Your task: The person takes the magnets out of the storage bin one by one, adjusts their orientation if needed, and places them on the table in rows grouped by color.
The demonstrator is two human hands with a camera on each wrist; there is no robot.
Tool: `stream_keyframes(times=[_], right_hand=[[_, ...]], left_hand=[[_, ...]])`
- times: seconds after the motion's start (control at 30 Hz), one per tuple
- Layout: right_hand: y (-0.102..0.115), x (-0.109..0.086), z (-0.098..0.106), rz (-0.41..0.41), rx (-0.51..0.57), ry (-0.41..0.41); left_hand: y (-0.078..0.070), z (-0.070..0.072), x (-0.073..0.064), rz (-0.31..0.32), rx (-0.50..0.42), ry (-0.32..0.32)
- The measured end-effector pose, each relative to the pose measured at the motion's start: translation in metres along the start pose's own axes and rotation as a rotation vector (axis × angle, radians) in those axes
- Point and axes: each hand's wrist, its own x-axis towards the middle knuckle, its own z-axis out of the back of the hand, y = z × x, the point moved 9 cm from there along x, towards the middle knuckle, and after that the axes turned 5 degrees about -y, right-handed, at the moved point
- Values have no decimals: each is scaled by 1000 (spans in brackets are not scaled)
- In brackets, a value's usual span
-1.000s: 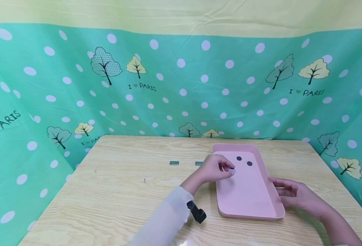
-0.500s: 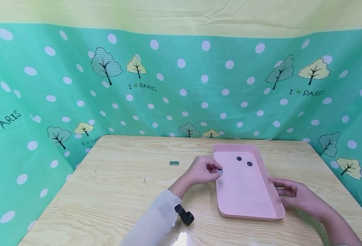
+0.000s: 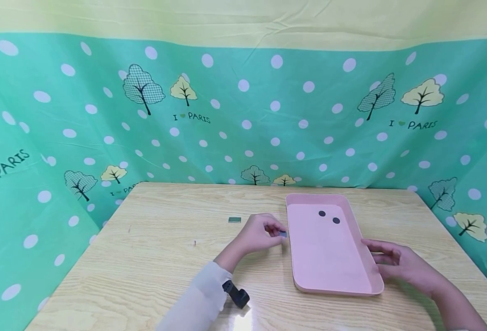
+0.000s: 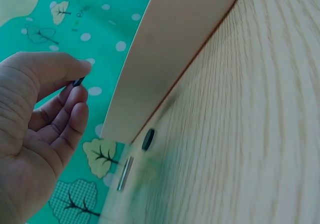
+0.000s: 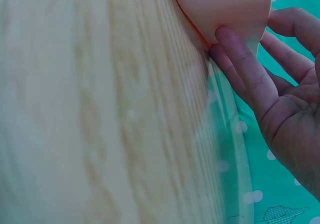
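My left hand (image 3: pixel 264 233) is just outside the pink tray's left wall, pinching a small dark flat piece (image 4: pixel 78 81) between thumb and fingertip; in the head view a bluish-grey edge of it shows. The pink tray (image 3: pixel 328 271) lies on the table with two black discs, a left one (image 3: pixel 322 214) and a right one (image 3: pixel 336 220), on its floor near the far end. Against the tray's right outer wall rest the extended fingers of my right hand (image 3: pixel 404 264). In the right wrist view, its fingertips (image 5: pixel 227 36) touch the wall's outside.
A small dark-green rectangle (image 3: pixel 234 219) lies on the wooden table (image 3: pixel 144 271), left of my left hand. The left wrist view shows a dark disc (image 4: pixel 148 139) beside the tray and a thin rectangular piece (image 4: pixel 125 174). A polka-dot curtain (image 3: pixel 226 115) hangs behind.
My left hand has moved left from over the tray to outside its left wall, with the dark piece still pinched. The right hand and tray have stayed in place.
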Motion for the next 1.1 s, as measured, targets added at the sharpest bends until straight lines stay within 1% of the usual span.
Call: stream_keyframes(times=[0.2,0.4,0.5,0.67,0.8,0.97,1.1], right_hand=[[0,0,0,-4,2,2],[1,0,0,33,11,9],[1,1,1,47,27,11],[-1,1,2,27,33,5],[-2,1,1,16,47,8],[0,0,-1,51,96,48],[1,0,-2,69,111,63]], left_hand=[[11,12,-10,35,13,-27],[24,25,-19,88,45,-51],[29,32,-22,102,59,-60],[41,43,-27,119,72,-71],[50,48,-31,143,85,-59],[55,51,-32,165,105,-32],[59,52,-32,179,135,-12]])
